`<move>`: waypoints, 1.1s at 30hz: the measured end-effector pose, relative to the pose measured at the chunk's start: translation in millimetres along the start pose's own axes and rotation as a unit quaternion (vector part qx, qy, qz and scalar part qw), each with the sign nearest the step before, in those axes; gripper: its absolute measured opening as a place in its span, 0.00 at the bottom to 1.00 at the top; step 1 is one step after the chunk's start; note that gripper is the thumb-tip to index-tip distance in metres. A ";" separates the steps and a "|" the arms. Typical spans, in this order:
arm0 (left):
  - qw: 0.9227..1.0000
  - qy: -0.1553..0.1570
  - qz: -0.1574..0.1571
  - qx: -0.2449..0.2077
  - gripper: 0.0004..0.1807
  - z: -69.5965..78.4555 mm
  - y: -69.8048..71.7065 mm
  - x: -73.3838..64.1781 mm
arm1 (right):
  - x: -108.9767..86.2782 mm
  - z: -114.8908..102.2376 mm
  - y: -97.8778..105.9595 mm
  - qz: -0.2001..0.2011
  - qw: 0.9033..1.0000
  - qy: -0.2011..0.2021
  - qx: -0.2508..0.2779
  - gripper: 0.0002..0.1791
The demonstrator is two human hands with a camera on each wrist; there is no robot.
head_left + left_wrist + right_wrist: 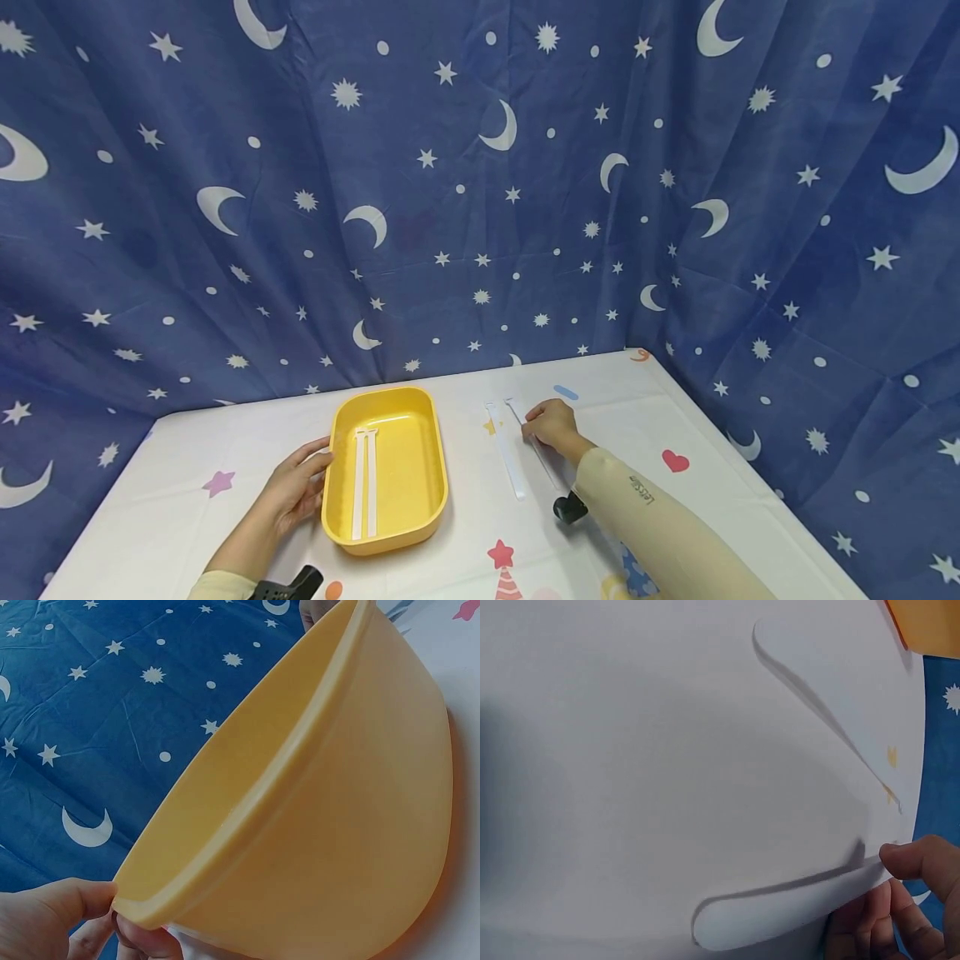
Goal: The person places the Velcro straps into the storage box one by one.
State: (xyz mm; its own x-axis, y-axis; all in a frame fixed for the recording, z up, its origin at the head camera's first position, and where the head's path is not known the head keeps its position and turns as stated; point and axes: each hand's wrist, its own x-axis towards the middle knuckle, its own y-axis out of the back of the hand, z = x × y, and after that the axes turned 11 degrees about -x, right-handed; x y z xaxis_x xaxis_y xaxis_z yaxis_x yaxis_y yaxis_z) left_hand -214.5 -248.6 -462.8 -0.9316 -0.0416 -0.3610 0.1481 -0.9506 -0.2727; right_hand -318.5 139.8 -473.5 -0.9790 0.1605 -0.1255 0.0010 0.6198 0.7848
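Yellow tray [410,475] was gripped at rim by left hand [294,487]. White strip [772,915] was pinched by right hand [557,428].

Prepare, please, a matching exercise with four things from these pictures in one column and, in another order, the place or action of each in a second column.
1. Left hand
2. Two white strips side by side
3. Right hand
4. Lone white strip

A. pinches another white strip
B. lies on the white tablecloth, untouched
C. holds the edge of the yellow tray
D. lie inside the tray

Right pairs: 1-C, 2-D, 3-A, 4-B
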 end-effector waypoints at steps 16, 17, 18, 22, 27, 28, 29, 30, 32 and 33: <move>1.000 0.001 0.001 0.003 0.33 1.0 -1.4 -1.0 | 1.0 0.4 -0.8 -0.006 1.000 -0.013 0.026 0.10; 1.000 0.001 0.000 0.003 0.33 0.9 -1.4 -0.9 | 1.0 0.2 -0.8 -0.009 0.999 -0.018 0.031 0.10; 1.000 0.001 0.001 0.005 0.33 1.0 -1.5 -1.0 | 1.3 0.2 -0.9 -0.013 0.999 -0.024 0.036 0.10; 1.000 0.003 0.005 0.006 0.33 1.5 -1.9 0.0 | 4.0 2.2 -1.4 -0.027 0.997 -0.046 0.048 0.10; 1.000 0.004 0.006 0.004 0.32 1.6 -1.9 0.6 | 7.1 4.6 -0.8 -0.039 0.997 -0.058 0.041 0.09; 1.000 0.004 0.004 0.003 0.32 1.5 -1.9 0.3 | 7.1 4.4 -0.3 -0.042 0.996 -0.060 0.042 0.09; 1.000 0.004 0.002 0.002 0.32 1.4 -1.7 0.3 | 7.3 4.0 0.0 -0.046 0.996 -0.067 0.046 0.09; 1.000 0.004 0.000 0.002 0.33 1.2 -1.5 0.2 | 7.3 3.7 0.3 -0.049 0.995 -0.070 0.051 0.09; 1.000 0.004 0.001 0.001 0.33 1.1 -1.5 0.0 | 7.5 3.2 1.1 -0.055 0.994 -0.078 0.062 0.09; 1.000 0.004 0.001 0.000 0.33 1.0 -1.4 0.2 | 7.4 3.0 1.5 -0.058 0.993 -0.080 0.068 0.09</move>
State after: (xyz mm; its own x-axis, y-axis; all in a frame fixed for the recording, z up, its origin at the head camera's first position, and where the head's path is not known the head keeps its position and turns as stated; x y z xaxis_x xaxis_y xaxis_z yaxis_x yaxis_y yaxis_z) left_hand -215.2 -247.6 -461.6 -0.9286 -0.0418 -0.3688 0.1504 -0.9508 -0.2708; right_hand -325.2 144.2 -475.2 -0.9294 0.1943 -0.3137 -0.0722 0.7379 0.6710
